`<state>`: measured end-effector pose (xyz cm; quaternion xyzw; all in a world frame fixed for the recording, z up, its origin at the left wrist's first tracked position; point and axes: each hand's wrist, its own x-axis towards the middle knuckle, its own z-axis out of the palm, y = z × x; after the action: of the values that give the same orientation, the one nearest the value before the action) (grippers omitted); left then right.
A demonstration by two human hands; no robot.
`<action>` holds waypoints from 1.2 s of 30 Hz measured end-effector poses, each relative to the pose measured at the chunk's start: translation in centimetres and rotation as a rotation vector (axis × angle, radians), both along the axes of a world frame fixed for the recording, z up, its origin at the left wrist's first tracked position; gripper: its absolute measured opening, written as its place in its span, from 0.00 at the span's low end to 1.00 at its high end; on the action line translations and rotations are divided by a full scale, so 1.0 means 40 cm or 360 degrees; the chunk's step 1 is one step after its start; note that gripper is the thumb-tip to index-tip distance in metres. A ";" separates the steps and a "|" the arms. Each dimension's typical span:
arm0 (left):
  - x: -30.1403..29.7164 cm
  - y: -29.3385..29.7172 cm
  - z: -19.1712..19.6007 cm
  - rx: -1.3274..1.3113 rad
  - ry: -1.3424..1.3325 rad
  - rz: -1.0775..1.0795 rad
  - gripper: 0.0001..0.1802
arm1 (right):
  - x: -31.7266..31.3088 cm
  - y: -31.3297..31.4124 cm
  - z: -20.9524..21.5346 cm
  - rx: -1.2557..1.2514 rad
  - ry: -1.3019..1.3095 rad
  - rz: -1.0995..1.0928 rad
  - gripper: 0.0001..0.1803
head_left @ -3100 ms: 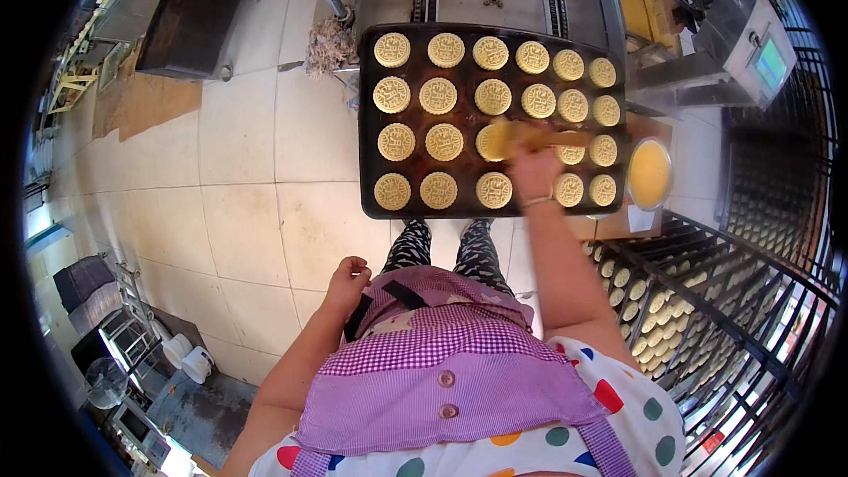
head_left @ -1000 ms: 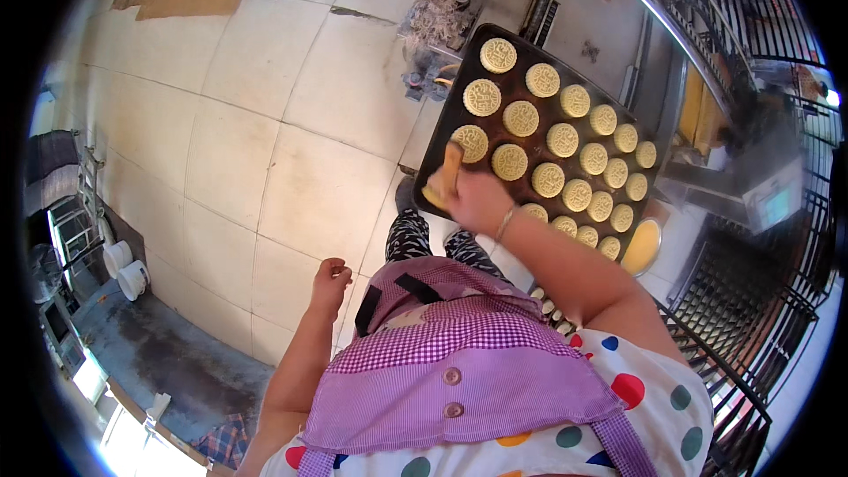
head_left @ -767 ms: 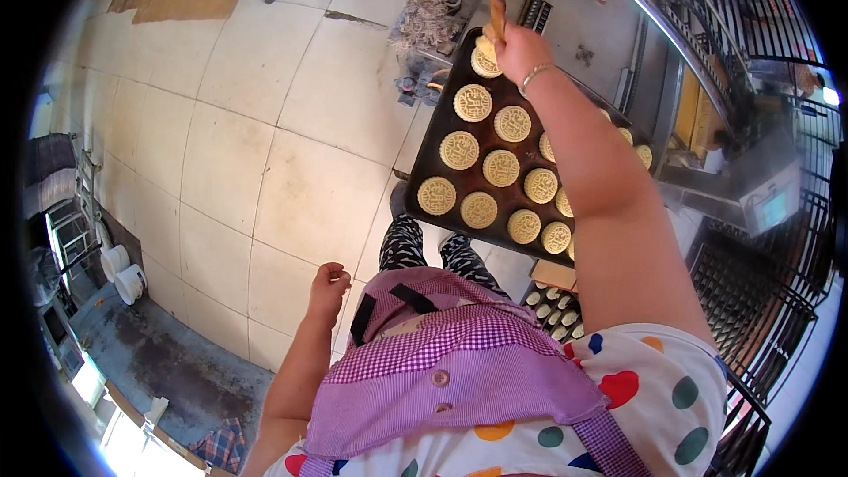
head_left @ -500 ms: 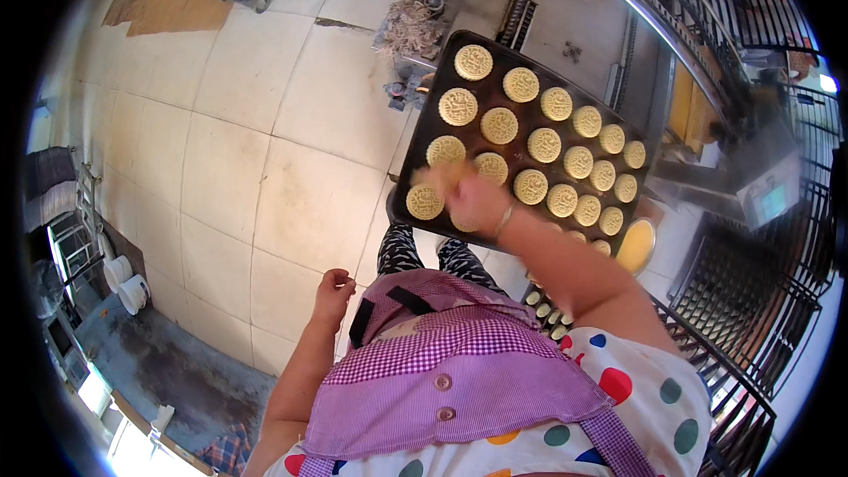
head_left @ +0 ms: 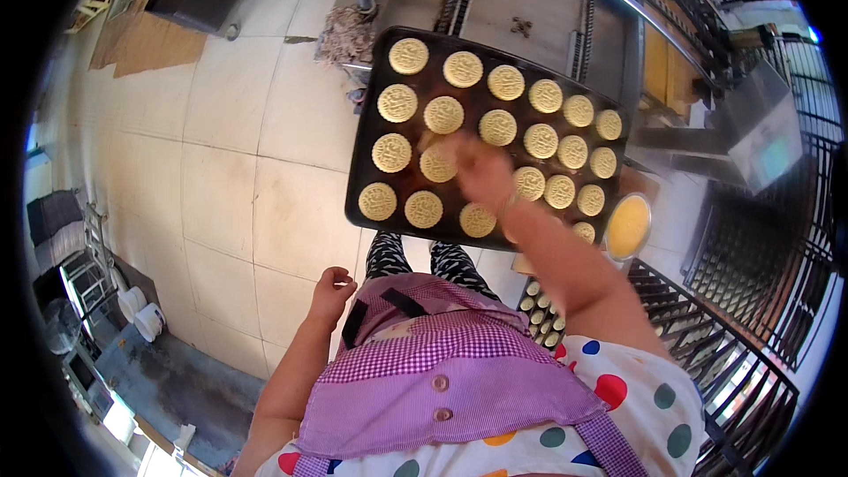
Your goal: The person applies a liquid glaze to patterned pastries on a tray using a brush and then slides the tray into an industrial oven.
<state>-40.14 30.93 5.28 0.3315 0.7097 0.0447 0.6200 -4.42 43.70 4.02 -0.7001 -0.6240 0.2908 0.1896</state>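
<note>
A dark baking tray (head_left: 477, 160) carries rows of round yellow pastries (head_left: 463, 70) with scalloped edges and a stamped pattern. Over its middle reaches my right hand (head_left: 483, 172), smeared by motion, beside a pastry (head_left: 438, 162) in the left half. Its fingers close around a small tan thing (head_left: 430, 137) that is too blurred to name. Off the tray's near left corner, my left hand (head_left: 333, 289) hangs in the air with fingers loosely curled and nothing visible in it. At the tray's right near corner is a bowl of yellow liquid (head_left: 628, 226).
Beyond the tray lies a metal conveyor-like surface (head_left: 521, 0) with chains. Dark racks (head_left: 724, 336) stand at the right, and another tray of small pastries (head_left: 541, 314) sits lower down. A grey box with a screen (head_left: 760, 146) is at the right. Pale floor tiles (head_left: 221, 177) stretch left.
My right hand has moved from the tray's near left pastries toward its middle. The tray appears further left in the view. My left hand stays in place.
</note>
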 end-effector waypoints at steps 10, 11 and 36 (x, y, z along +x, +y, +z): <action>0.148 0.014 0.021 0.0018 -0.0013 -0.0153 0.19 | 0.536 -0.053 0.092 -0.0174 -0.0645 -0.0756 0.18; 0.166 0.009 0.019 0.0029 -0.0034 -0.0154 0.19 | 0.585 -0.064 0.103 -0.0059 -0.0705 -0.0769 0.17; 0.335 -0.001 0.041 -0.0022 -0.0032 -0.0501 0.18 | 0.785 -0.291 0.026 0.0129 0.0046 -0.1046 0.21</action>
<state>-26.74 30.89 6.93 0.4338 0.6432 -0.0547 0.6286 26.99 32.05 5.05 -0.8517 -0.3729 0.1988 0.3098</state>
